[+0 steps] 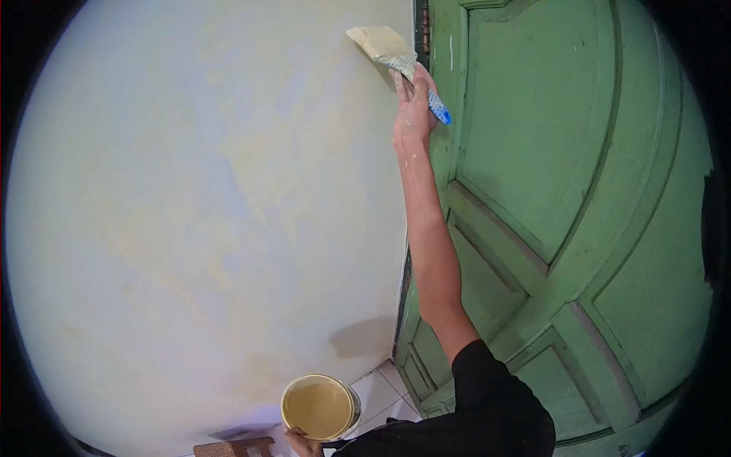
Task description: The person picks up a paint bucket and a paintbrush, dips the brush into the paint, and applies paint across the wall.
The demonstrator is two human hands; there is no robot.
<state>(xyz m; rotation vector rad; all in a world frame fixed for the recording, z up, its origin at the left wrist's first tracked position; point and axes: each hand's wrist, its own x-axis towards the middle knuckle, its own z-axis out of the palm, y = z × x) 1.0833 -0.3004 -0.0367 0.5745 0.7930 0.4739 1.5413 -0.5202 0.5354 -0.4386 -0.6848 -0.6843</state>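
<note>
A wide paintbrush (396, 59) with a blue-tipped handle is gripped in my right hand (415, 107), my arm stretched up along the wall's right edge. Its pale, paint-covered bristles lie at or very near the pale wall (190, 228); exact contact is hard to tell. Paint specks mark my wrist. Low in the view, my left hand (303, 443) holds a round paint bucket (320, 411) by its near side. Cream-coloured paint shows inside it. Most of my left hand is cut off by the lower edge.
Right of the wall stands a green panelled door (533, 137), with a dark hinge (425, 30) in the gap. A brown woven stool or chair (232, 448) is at the bottom, beside the bucket. White floor tiles (377, 396) show below the wall. Uneven yellowish and bluish patches cover the wall.
</note>
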